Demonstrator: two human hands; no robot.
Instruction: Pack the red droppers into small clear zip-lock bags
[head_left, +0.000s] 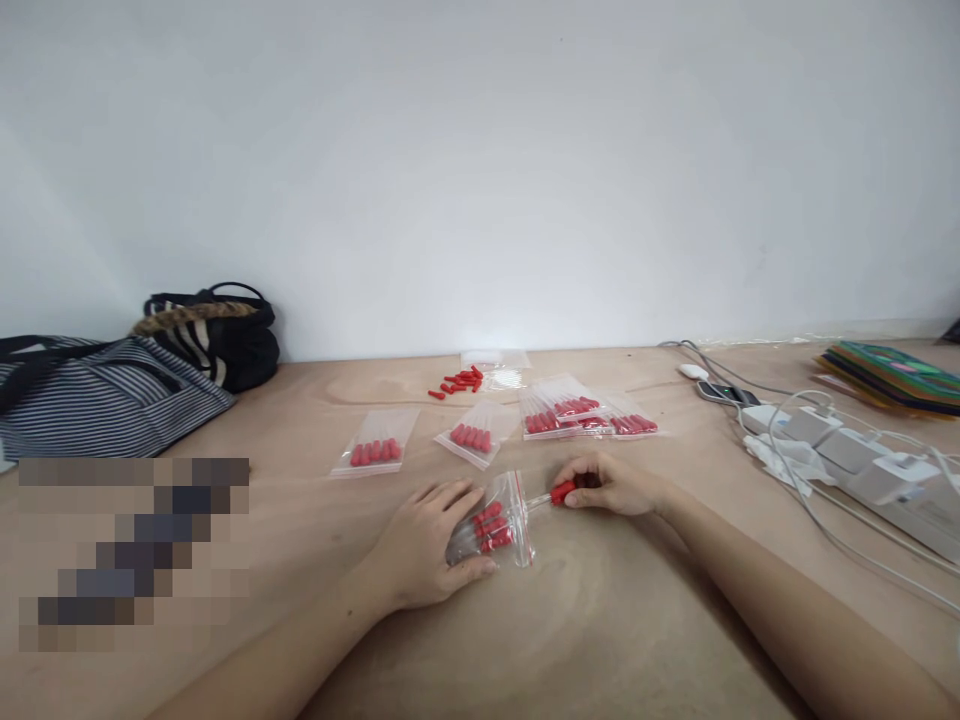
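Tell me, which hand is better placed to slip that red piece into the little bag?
Probably the right hand: it already pinches the red piece just at the bag mouth. The left hand lies flat on the bag, pinning it to the table.

A block of blur (pixel 133 553) is lying well to the left of the left hand (pixel 427 545), masking whatever is sitting there on the table (pixel 600 630). Both forearms are running off the bottom edge. The right hand (pixel 611 485) is covering the rear of the red piece (pixel 562 491) it is pinching, so its full shape is staying hidden. The left hand's fingers are overlapping part of the clear bag (pixel 499 525). Far to the left, the striped bag (pixel 90 395) is getting cut by the edge. Far to the right, the power strip (pixel 892 480) and stacked sheets (pixel 896 375) are getting cut too. The loose red bits (pixel 459 381) beyond the hands are looking too small to count.
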